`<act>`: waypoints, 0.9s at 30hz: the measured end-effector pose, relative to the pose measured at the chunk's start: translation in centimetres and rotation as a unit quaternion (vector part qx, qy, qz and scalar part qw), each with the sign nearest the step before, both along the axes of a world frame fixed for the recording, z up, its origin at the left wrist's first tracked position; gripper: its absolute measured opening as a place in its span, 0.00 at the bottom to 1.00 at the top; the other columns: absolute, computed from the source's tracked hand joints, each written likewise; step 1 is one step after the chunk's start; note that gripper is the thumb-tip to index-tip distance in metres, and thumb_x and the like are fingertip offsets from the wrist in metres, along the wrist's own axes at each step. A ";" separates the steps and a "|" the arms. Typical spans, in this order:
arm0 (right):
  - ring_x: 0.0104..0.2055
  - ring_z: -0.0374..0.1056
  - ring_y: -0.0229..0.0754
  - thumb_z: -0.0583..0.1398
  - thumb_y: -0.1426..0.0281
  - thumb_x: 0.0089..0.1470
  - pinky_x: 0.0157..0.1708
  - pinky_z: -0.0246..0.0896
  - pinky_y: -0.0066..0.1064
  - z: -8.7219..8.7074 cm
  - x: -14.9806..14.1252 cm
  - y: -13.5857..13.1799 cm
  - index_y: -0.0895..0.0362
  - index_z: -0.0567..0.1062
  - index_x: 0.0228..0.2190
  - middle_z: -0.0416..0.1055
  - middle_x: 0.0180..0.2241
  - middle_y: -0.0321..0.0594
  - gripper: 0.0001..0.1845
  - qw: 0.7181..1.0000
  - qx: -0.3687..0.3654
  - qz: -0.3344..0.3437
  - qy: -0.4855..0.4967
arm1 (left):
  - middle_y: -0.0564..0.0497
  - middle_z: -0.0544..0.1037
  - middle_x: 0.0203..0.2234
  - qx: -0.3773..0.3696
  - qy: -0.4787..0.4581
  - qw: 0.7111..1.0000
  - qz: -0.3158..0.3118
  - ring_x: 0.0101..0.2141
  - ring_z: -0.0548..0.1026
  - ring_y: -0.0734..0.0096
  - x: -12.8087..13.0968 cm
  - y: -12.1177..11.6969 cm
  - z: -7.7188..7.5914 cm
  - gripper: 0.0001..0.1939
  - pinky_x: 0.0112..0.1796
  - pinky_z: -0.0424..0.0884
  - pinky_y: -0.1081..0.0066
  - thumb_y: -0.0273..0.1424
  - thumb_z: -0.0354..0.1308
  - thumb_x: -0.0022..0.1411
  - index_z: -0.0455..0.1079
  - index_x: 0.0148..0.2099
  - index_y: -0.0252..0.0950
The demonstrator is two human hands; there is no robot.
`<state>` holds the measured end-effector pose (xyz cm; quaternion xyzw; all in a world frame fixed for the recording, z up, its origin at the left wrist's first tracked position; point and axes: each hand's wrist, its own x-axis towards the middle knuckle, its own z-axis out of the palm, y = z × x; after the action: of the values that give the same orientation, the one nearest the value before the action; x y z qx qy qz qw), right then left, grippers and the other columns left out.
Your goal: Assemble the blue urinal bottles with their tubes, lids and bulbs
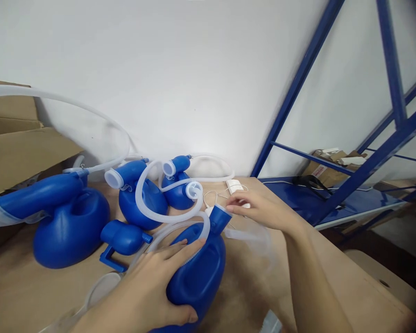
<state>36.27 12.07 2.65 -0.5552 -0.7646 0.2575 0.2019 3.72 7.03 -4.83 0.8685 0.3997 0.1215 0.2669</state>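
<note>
My left hand grips a blue plastic bottle lying on the wooden table, fingers spread over its top and thumb under its side. My right hand is closed in a pinch at the bottle's blue neck, where a translucent corrugated hose joins it. The hose loops up and back over the table. A clear plastic bag lies just under my right wrist.
Three more blue bottles with hoses stand behind: a large one at the left, two further back. A loose blue spout piece lies between. Cardboard boxes at left, blue steel shelving at right, white wall behind.
</note>
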 end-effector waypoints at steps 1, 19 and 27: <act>0.37 0.67 0.45 0.61 0.42 0.65 0.38 0.62 0.36 -0.5 -0.8 0.5 0.53 0.78 0.33 0.74 0.34 0.38 0.26 0.999 -0.004 0.022 0.024 | 0.52 0.69 0.74 -0.009 0.003 1.000 0.003 0.76 0.58 0.37 -0.1 0.1 0.0 0.66 0.71 0.62 0.34 0.35 0.82 0.47 0.50 0.80 0.65; 0.26 0.44 0.36 0.59 0.39 0.61 0.27 0.41 0.33 -5.7 -3.7 4.7 0.51 0.54 0.20 0.48 0.22 0.28 0.35 0.981 -0.039 0.026 0.187 | 0.53 0.67 0.75 -0.060 -0.024 0.998 -0.001 0.78 0.51 0.34 -0.5 0.7 0.3 0.65 0.71 0.60 0.33 0.38 0.83 0.47 0.51 0.80 0.65; 0.27 0.50 0.37 0.59 0.36 0.62 0.28 0.47 0.32 -5.3 -3.6 4.2 0.53 0.63 0.23 0.53 0.23 0.29 0.35 0.985 -0.029 0.023 0.168 | 0.47 0.70 0.73 -0.038 0.007 0.999 0.003 0.76 0.57 0.32 -0.3 0.5 0.6 0.65 0.69 0.65 0.33 0.38 0.82 0.47 0.52 0.80 0.62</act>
<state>32.65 16.24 -2.67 -0.4920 -0.7244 0.3736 0.3059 3.42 7.53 -4.19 0.8571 0.4090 0.1007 0.2966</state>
